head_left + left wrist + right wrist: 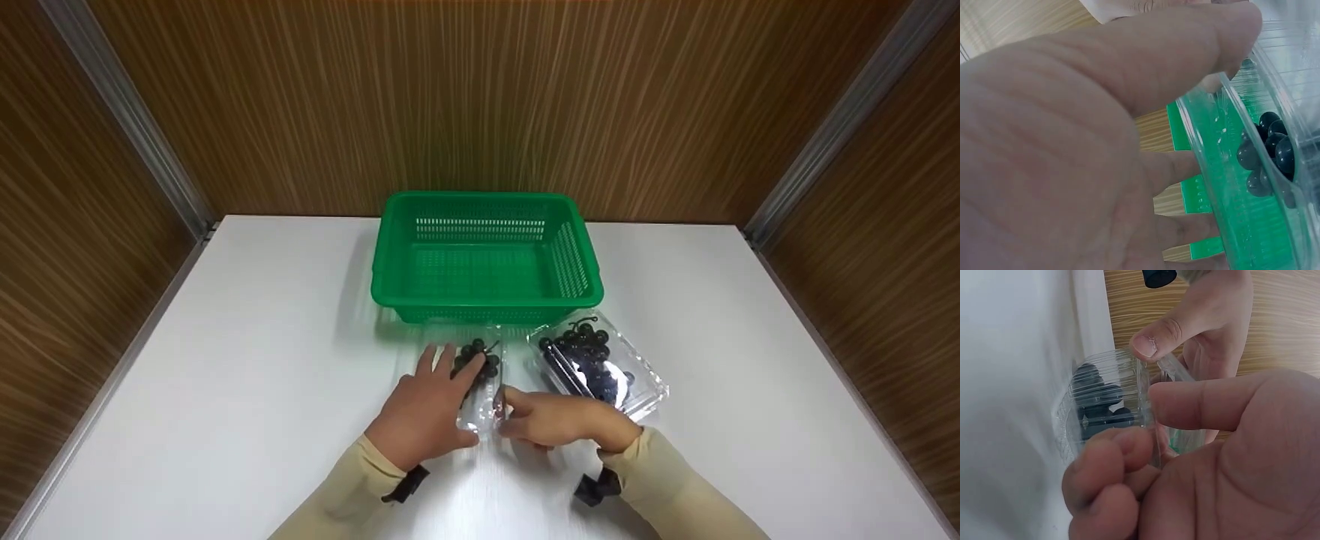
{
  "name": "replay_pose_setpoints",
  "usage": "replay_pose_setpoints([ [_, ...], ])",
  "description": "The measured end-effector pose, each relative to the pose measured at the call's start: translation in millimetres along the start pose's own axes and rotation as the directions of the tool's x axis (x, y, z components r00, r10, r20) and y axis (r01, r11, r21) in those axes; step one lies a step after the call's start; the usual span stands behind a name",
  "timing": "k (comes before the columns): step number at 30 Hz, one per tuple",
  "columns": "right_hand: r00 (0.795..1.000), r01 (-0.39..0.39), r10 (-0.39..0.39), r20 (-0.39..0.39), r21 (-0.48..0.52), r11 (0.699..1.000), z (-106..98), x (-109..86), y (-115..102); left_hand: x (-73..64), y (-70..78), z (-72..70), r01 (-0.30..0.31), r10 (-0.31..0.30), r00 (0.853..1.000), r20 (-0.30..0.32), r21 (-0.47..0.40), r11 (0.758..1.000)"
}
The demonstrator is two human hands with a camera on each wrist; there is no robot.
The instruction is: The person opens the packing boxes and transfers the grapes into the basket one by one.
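Note:
A clear plastic clamshell box [480,421] holding dark grapes [477,349] lies on the white table in front of a green basket. My left hand [424,412] rests on its left side, fingers spread and straight, with the thumb towards the near edge. From the right, my right hand [559,420] pinches the rim of that box between thumb and curled fingers. In the right wrist view, the left thumb [1154,340] touches the rim close to the right hand. Whether the lid is fully closed cannot be told.
The green basket [487,302] stands at the back middle of the table [225,390]. Another clear box [641,401] with dark grapes lies at an angle beside my right hand, near the basket's front corner. Wood-patterned panels [480,97] enclose the table at the back and sides.

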State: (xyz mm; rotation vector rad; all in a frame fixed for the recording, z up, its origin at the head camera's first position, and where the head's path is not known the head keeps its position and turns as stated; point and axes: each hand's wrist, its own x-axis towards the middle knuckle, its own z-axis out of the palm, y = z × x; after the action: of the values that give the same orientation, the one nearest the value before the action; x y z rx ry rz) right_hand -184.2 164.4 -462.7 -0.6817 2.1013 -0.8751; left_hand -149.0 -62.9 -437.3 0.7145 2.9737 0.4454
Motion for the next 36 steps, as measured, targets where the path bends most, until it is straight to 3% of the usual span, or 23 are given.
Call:
replay_pose_setpoints([
  [9,1.000,0.004,-0.004,-0.006,0.003,1.000,0.3,0.7,0.1,-0.8,-3.5,-5.7,-0.037,0.036,0.999,-0.033,-0.018,0.999],
  [18,0.999,-0.015,0.013,-0.035,-0.049,0.999,-0.4,0.1,-3.0,0.3,-6.4,-7.4,-0.022,0.022,1.000,-0.004,-0.031,0.999],
  [23,0.998,-0.009,0.005,-0.055,-0.064,0.998,-1.0,-1.4,-4.7,0.1,-7.0,-8.5,-0.037,0.037,0.999,-0.020,-0.022,0.999],
  [36,0.973,-0.018,-0.006,-0.229,-0.104,0.994,4.3,-1.3,-8.7,1.5,-9.6,-7.9,-0.039,0.039,0.999,-0.026,-0.012,0.999],
])
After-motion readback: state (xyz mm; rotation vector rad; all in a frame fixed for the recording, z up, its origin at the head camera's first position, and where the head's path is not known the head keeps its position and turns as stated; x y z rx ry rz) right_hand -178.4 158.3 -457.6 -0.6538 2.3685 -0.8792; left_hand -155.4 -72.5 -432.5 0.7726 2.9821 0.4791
